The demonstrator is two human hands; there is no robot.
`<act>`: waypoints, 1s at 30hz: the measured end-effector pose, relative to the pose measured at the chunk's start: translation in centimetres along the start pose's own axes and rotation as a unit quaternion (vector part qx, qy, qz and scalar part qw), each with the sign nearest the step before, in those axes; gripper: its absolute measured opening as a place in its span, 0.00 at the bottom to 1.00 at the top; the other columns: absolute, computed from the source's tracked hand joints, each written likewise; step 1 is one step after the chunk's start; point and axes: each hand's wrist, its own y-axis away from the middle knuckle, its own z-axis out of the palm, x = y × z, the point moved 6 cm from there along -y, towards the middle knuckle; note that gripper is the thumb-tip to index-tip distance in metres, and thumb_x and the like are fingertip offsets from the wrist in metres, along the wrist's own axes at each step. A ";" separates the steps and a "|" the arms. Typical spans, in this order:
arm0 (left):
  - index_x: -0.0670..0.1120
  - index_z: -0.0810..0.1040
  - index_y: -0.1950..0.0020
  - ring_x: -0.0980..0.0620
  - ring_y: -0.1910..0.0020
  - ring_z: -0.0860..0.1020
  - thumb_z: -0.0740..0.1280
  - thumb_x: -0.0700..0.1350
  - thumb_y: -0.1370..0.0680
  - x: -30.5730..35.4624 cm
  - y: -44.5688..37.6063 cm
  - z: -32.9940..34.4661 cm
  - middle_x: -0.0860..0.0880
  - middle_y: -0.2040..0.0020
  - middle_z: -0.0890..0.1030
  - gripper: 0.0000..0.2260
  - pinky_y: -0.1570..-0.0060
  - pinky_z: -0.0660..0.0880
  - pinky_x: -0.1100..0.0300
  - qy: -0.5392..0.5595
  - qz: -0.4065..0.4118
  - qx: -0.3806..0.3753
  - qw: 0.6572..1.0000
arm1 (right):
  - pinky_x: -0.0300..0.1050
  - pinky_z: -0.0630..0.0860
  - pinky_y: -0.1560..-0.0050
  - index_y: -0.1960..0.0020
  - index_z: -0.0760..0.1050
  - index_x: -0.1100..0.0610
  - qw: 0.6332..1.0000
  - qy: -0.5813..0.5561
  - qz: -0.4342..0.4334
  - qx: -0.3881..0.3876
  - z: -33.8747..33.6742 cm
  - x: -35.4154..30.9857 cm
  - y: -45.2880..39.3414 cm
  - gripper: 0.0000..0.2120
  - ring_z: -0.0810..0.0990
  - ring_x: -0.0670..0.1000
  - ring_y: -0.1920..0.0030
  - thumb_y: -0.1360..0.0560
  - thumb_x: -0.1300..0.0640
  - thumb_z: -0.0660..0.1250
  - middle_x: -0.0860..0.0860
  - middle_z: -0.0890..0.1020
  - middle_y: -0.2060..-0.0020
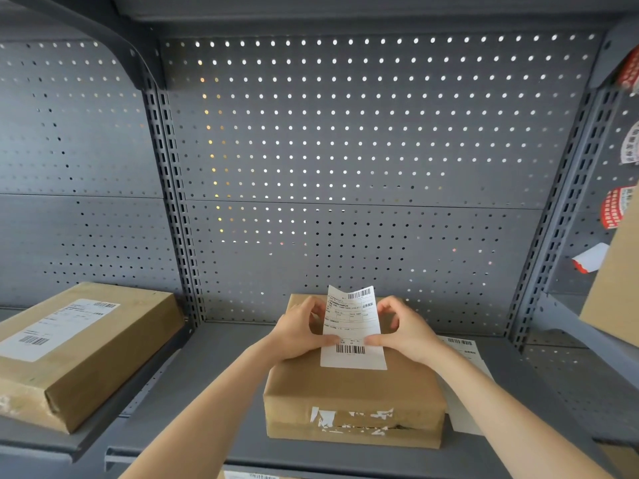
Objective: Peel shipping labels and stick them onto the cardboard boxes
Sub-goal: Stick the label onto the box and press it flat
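Observation:
A brown cardboard box (352,392) sits on the grey shelf in the middle, with torn white label remains on its front face. Over its top I hold a white shipping label (352,326) with barcodes at both ends. Its near end lies on the box and its far end curls upward. My left hand (304,330) pinches the label's left edge. My right hand (404,330) pinches its right edge. Both thumbs press just above the lower barcode.
A second cardboard box (79,347) carrying a stuck label lies on the left shelf. Another label sheet (466,371) lies on the shelf (214,357) right of the middle box. A box corner (615,288) and stickers are at the right edge. A pegboard wall stands behind.

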 end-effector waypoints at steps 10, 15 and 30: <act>0.51 0.71 0.45 0.56 0.49 0.75 0.78 0.51 0.35 -0.3 -0.3 0.1 0.61 0.52 0.75 0.24 0.43 0.73 0.56 0.002 -0.007 -0.001 1.000 | 0.38 0.66 0.57 0.48 0.69 0.48 1.000 0.013 0.005 -0.018 0.3 0.0 -0.3 0.23 0.69 0.43 0.51 0.36 0.50 0.78 0.42 0.74 0.46; 0.50 0.67 0.45 0.60 0.49 0.76 0.78 0.41 0.34 0.0 -0.2 0.1 0.57 0.46 0.76 0.25 0.54 0.71 0.74 0.100 -0.012 -0.021 0.995 | 0.40 0.69 0.56 0.50 0.68 0.52 0.999 -0.029 0.017 -0.038 0.3 -0.2 -0.5 0.22 0.74 0.46 0.55 0.35 0.54 0.78 0.41 0.81 0.50; 0.50 0.64 0.38 0.61 0.59 0.76 0.77 0.37 0.33 0.0 -0.7 -0.3 0.55 0.55 0.78 0.31 0.60 0.71 0.76 0.123 -0.004 -0.015 0.992 | 0.39 0.68 0.56 0.41 0.64 0.47 0.999 -0.039 0.017 -0.030 0.1 0.2 -0.9 0.29 0.77 0.49 0.51 0.34 0.58 0.77 0.43 0.84 0.56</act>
